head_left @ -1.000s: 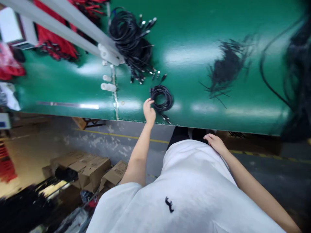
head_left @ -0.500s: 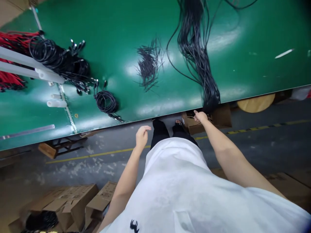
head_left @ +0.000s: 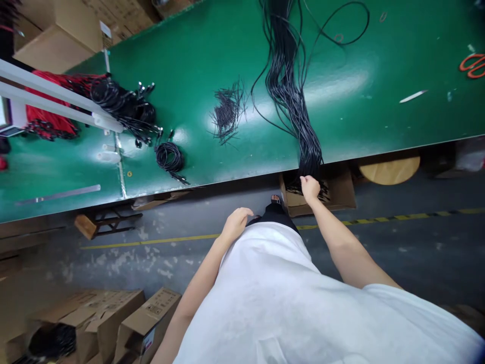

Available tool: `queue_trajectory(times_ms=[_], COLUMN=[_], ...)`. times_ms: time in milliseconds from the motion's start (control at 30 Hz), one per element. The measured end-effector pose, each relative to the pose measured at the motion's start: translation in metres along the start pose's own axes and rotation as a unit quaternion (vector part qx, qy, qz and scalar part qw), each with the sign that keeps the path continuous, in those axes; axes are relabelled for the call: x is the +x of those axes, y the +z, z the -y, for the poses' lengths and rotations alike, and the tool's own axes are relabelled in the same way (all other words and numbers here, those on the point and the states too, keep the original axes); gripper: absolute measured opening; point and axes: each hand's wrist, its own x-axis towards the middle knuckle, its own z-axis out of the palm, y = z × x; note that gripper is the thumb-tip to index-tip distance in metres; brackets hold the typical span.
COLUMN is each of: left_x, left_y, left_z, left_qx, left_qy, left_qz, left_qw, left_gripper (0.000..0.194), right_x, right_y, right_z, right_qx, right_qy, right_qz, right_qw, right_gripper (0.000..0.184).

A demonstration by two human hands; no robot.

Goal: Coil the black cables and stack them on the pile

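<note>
A long bundle of black cables (head_left: 291, 96) runs down the green table (head_left: 212, 30), and its near ends hang over the front edge. My right hand (head_left: 310, 189) is at those hanging ends, its fingers closed on some of the cables; how many is hidden. Under it, an open cardboard box (head_left: 337, 194) has dark cable ends over its opening. In front of my waist, my left hand (head_left: 238, 222) holds nothing, fingers loosely stretched out. Left of the bundle lies a pile of short black cable pieces (head_left: 227, 112). A coiled black cable (head_left: 169, 157) rests near the table edge.
Coiled black cables (head_left: 125, 108) and red cables (head_left: 56, 108) lie at the left beside white tubes (head_left: 53, 83). Orange scissors (head_left: 473, 65) and a white pen-like stick (head_left: 414, 96) are at the right. A round stool (head_left: 390, 169) stands under the table; cardboard boxes (head_left: 147, 313) are behind me.
My right hand has moved onto the hanging cable ends. My left hand has moved right, closer to my waist. The view has shifted, bringing the scissors into sight.
</note>
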Motion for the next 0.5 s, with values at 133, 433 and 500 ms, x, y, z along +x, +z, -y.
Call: queue_trajectory(times_ms=[133,433,500], left_x=[-0.018,-0.053,-0.042], left_y=[0.005,0.036,0.048], left_z=[0.004,0.002,-0.005], left_qx=[0.011,-0.086,-0.11], left_qy=[-0.001,-0.066,-0.056], left_qz=[-0.005,-0.008,-0.006], left_qw=[1.0,0.994,0.992], left_gripper=[0.034,0.033,0.048], right_x=[-0.002,-0.041,-0.081], right_y=[-0.014,-0.047,-0.044], right_z=[0.005,0.052,0.074], right_qx=[0.046,0.186,0.235], right_qy=[-0.029,-0.147,-0.194], right_qz=[-0.093,0.018,0.077], right_qw=[0.994,0.971,0.949], right_gripper=[0.038,0.021,0.025])
